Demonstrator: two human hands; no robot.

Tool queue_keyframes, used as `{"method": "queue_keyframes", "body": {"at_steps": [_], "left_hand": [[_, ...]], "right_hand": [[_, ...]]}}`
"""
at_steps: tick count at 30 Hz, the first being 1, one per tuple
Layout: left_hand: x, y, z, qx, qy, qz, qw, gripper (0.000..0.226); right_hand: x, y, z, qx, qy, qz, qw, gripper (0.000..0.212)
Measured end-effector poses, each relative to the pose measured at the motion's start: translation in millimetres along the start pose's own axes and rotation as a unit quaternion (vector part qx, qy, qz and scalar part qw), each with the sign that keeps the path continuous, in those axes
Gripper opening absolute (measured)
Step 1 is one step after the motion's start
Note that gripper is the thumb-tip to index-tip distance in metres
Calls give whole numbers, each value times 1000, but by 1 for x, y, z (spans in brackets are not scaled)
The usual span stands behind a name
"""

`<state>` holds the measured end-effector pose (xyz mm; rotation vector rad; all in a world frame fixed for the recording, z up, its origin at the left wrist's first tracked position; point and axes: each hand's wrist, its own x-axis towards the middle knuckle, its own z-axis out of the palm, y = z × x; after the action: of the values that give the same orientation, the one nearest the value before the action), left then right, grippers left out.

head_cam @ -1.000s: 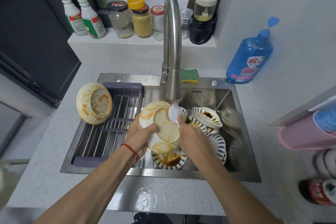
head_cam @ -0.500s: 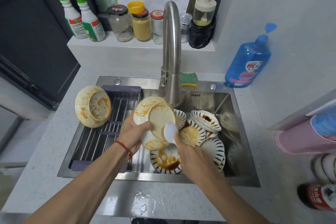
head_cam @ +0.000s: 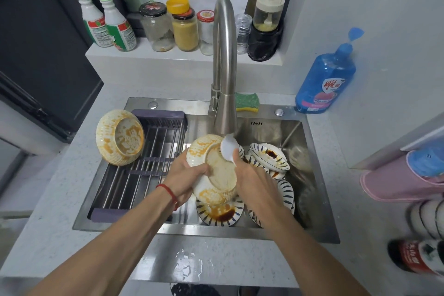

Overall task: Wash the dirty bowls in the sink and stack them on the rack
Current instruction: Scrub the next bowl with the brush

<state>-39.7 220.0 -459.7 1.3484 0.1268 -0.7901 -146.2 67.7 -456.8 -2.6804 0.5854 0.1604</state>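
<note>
My left hand (head_cam: 186,176) grips a white bowl (head_cam: 211,170) smeared with orange sauce, tilted on its side over the sink (head_cam: 312,199) just under the faucet spout (head_cam: 224,103). My right hand (head_cam: 254,178) holds a white spoon (head_cam: 228,148) whose head lies against the bowl's upper rim. Several striped bowls with dark sauce (head_cam: 269,156) lie piled in the sink below. A second orange-stained bowl (head_cam: 120,137) leans on its side at the far left corner of the dark rack (head_cam: 134,175).
A green-yellow sponge (head_cam: 247,102) sits behind the faucet. A blue soap bottle (head_cam: 324,79) stands at the right. Jars and spray bottles line the back ledge (head_cam: 168,55). Water is spilled on the front counter (head_cam: 187,262). Pink and red items crowd the right edge.
The bowl and both hands rose a little toward the spout, and the spoon shifted from the bowl's middle up to its upper rim.
</note>
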Motion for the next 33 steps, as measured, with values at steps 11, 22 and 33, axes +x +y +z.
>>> {"method": "queue_keyframes", "body": {"at_steps": [11,22,33], "left_hand": [[17,30,7,179,-98,-56,977,62],[-1,-6,51,122,-11,20,992,62],[11,-5,49,413,45,91,905,43]], "right_hand": [[5,49,6,341,-15,178,923,32],[-5,54,21,616,-60,285,732,51],[-7,34,-15,140,-52,0,989,56]]}}
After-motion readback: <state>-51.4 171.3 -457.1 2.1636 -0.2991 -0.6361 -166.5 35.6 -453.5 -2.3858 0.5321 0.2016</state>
